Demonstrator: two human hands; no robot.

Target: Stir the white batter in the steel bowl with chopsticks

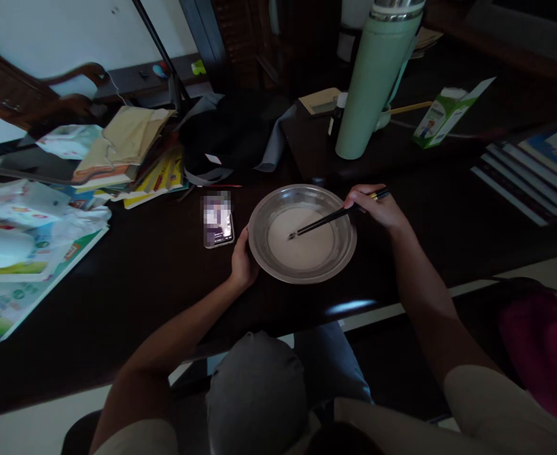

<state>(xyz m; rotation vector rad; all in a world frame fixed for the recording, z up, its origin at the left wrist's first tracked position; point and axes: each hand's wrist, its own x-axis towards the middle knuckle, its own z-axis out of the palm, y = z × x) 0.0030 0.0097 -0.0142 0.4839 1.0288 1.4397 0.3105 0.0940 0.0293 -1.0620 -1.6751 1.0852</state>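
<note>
Both hands are occupied in the head view: the left hand steadies the metal bowl at its left side, thumb up by the rim and the other fingers partly hidden, while the right hand grips a pair of dark chopsticks near their upper ends, fingers closed around them.

Taking the bowl as landmark, the right hand sits just beyond its upper right rim, and the chopsticks slant from there down and leftward across that rim, their long axis aimed toward the left hand's side. Their tips lie close together at the pale liquid, near the middle of the bowl; how deep they reach cannot be told. Of the two hands, the right is the one that governs the tips, though the left touches the bowl itself.

Just left of the bowl, apart from the left hand, lies a phone. Beyond the bowl, up and to the right, a green flask stands well clear of the right hand.
</note>
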